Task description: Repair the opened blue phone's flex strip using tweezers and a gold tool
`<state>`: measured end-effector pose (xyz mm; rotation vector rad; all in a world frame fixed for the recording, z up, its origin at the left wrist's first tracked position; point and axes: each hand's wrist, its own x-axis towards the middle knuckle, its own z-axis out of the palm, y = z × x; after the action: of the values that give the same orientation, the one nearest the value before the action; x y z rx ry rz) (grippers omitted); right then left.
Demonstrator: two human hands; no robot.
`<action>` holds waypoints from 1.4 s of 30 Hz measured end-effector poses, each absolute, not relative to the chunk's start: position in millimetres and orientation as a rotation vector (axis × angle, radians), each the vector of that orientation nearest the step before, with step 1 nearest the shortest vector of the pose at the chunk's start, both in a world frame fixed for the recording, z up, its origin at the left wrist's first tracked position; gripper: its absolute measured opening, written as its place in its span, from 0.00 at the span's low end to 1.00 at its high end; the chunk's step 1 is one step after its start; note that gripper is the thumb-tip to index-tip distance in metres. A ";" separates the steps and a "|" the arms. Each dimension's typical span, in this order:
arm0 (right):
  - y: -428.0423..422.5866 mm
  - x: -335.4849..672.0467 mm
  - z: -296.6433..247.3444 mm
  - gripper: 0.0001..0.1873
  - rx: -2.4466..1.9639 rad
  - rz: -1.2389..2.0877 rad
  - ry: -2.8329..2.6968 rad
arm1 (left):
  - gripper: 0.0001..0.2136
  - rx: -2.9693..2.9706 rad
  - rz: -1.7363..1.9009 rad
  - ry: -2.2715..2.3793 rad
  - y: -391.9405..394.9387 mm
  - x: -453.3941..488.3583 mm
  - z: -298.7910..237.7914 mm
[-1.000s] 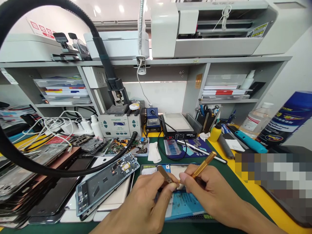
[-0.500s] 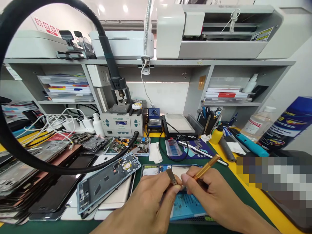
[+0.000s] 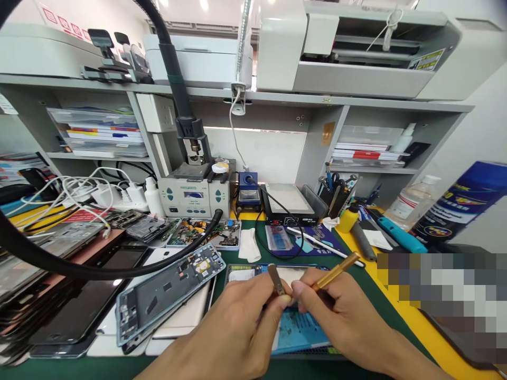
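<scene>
My left hand (image 3: 241,316) pinches tweezers (image 3: 274,275) between thumb and forefinger, with their broad flat metal end sticking up. In my right hand (image 3: 336,311), a slim gold pen-like tool (image 3: 336,270) is gripped like a pencil, its back end slanting up to the right. The fingertips of both hands meet, and they hide the working tips of both tools. Beneath the hands lies a blue phone-shaped piece (image 3: 297,333) with dark smudges, on a dark mat. A folded white cloth (image 3: 249,245) lies just beyond it.
At left, an opened phone frame (image 3: 170,295) rests on other phones, beside a stack of phone parts (image 3: 51,243). A rework station (image 3: 194,195), a soldering iron station (image 3: 249,192) and a heating plate (image 3: 291,203) stand behind. Bottles and a spray can (image 3: 461,206) are at right.
The whole view has shifted slightly, with things on the left sitting a bit further left. Both hands keep the same grips and nearly the same pose.
</scene>
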<state>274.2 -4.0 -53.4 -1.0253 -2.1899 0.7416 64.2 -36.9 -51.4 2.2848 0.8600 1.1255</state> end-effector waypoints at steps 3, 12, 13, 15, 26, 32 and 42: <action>-3.7 273.8 -52.1 0.23 -1.039 0.727 -2.187 | 0.11 2.255 1.100 0.885 -36.4 62.9 -50.7; -3.4 274.7 -49.2 0.24 -1.055 0.752 -2.181 | 0.08 2.230 1.016 1.024 -38.1 61.3 -53.9; -3.6 274.4 -49.2 0.24 -1.050 0.754 -2.176 | 0.06 2.219 1.000 1.042 -38.3 61.1 -54.0; -4.0 273.5 -49.6 0.24 -1.040 0.762 -2.167 | 0.06 2.210 0.983 1.049 -38.6 60.9 -54.0; -4.2 271.3 -50.1 0.24 -1.020 0.794 -2.177 | 0.07 2.249 1.032 1.023 -39.2 62.0 -55.8; -2.5 271.2 -48.4 0.24 -1.037 0.779 -2.177 | 0.10 2.257 1.017 0.977 -39.0 61.1 -53.5; -2.0 274.5 -50.4 0.24 -1.059 0.764 -2.190 | 0.07 2.250 0.990 0.988 -39.2 59.4 -50.5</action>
<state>274.5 -2.0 -50.4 -1.0592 -2.1897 0.7643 59.4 -39.2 -50.5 2.2500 0.9881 0.9898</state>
